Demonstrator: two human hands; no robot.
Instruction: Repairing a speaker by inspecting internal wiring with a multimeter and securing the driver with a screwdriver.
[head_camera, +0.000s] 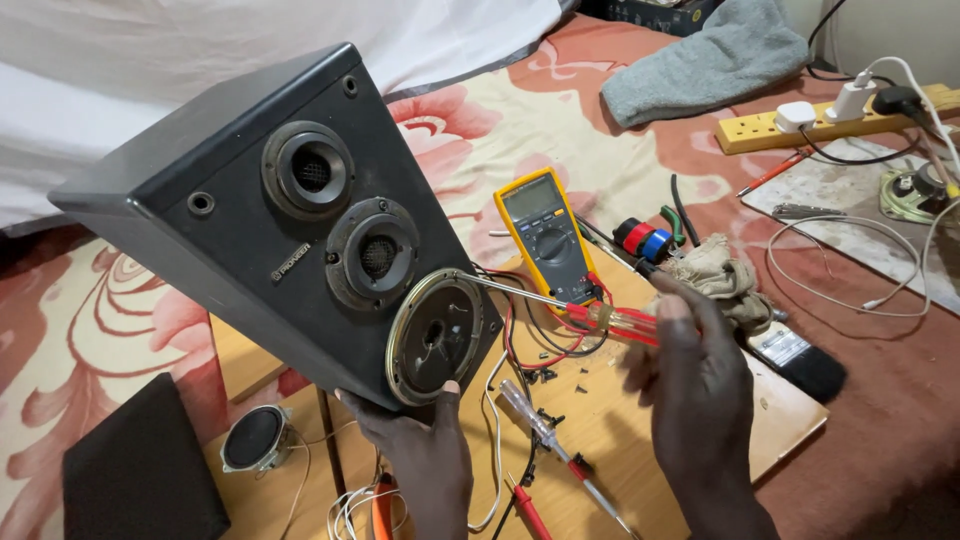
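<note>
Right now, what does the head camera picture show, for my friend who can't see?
A left hand steadies a tilted black speaker box while the right hand pokes a red-handled screwdriver at its lowest round speaker. A yellow multimeter lies behind on a wooden board.

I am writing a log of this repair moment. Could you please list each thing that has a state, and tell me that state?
Speaker cabinet: tilted, held up at its lower corner.
Woofer: partly out of its opening, wires attached.
Left hand: grips the cabinet.
Right hand: holds the red-handled screwdriver, tip at the woofer rim.
Multimeter: lying flat, screen blank.
Power strip: plugs inserted.
Small loose speaker: lying on the board.
</note>
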